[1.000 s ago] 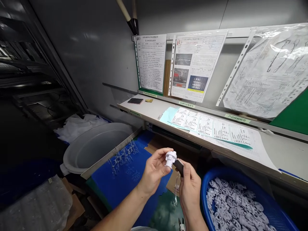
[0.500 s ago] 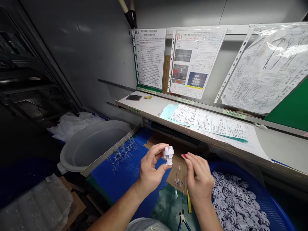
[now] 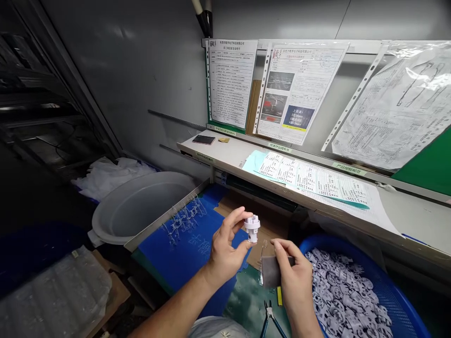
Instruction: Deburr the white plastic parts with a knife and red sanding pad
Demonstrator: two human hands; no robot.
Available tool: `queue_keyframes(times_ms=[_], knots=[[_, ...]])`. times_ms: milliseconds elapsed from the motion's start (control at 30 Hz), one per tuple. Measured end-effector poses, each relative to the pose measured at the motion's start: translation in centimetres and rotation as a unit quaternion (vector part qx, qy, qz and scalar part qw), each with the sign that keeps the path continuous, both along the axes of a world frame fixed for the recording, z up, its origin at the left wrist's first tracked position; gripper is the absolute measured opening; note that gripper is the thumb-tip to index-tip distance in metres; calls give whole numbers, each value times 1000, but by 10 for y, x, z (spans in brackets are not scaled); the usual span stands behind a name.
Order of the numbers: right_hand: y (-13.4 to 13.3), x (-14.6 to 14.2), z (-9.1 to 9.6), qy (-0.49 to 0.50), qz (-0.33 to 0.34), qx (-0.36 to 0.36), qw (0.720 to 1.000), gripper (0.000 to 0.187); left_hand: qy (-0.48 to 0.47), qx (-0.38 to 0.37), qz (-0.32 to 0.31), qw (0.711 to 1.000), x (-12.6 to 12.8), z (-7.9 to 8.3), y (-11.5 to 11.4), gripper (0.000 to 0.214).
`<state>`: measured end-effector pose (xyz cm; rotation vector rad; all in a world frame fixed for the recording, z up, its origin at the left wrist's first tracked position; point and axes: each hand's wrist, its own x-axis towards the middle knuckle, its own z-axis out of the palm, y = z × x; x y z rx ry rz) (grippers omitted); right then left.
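Note:
Between the thumb and fingertips of my left hand [image 3: 228, 244], a small white plastic part [image 3: 252, 229] stands upright, with a round flange and a notched top. My right hand [image 3: 294, 270], just right of it, is closed on a thin dark grey square sheet [image 3: 271, 272], which hangs down apart from the part. Behind the sheet, a clear plastic piece [image 3: 261, 263] is mostly hidden. Below lie pliers [image 3: 269, 313] with blue handles, jaws pointing away, and a yellow strip [image 3: 279, 295] partly covered by my right hand.
A blue basket [image 3: 401, 291] at the right holds many white plastic parts. Clear branched plastic pieces [image 3: 185, 217] lie on a blue sheet [image 3: 165, 253] to the left, near a grey tub [image 3: 116, 211]. A shelf [image 3: 232, 162] with papers [image 3: 313, 180] runs across the back.
The sheet in my right hand has turned from edge-on, showing a red edge, to showing its dark grey face. My left hand still holds the white part. The view has shifted slightly.

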<state>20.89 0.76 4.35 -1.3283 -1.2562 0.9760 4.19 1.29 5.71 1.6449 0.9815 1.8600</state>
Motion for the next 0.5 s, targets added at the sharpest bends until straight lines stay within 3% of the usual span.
queue_keyframes(times_ms=[100, 233, 300, 400, 500], knots=[[-1, -12, 5, 93, 114, -58, 987, 37, -18, -10, -34, 999, 4, -1, -3, 78], [0, -26, 13, 173, 203, -43, 963, 36, -61, -49, -113, 991, 5, 2, -6, 72], [0, -26, 15, 131, 179, -4, 975, 33, -89, -86, -178, 976, 1, 7, -4, 70], [-2, -18, 14, -31, 89, 75, 993, 28, -112, -167, -273, 941, -9, 16, 1, 67], [-7, -12, 12, -169, 15, 192, 967, 23, -95, -218, -271, 933, -13, 22, 5, 60]])
